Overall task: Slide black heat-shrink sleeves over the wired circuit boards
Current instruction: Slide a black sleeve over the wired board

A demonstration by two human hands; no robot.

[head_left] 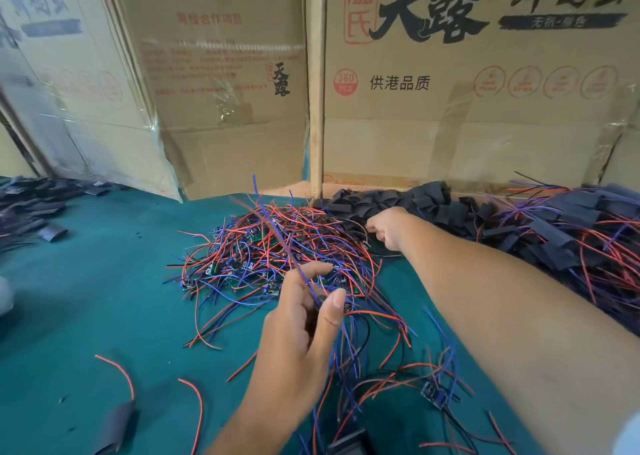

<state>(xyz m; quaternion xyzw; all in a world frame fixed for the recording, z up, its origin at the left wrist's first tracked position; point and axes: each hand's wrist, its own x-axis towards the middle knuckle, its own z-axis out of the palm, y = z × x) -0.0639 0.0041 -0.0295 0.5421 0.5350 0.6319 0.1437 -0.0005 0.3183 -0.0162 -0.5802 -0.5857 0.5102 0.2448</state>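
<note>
Many thin red-blue wires [277,243], tangled

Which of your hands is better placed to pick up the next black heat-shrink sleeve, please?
The right hand: it reaches to the edge of the pile of loose black heat-shrink sleeves by the cardboard box. The left hand already pinches red and blue wires.

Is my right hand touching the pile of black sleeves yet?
Cannot tell. In the head view the right hand reaches the edge of the black sleeves, but its curled fingers hide any contact or gap.
</note>
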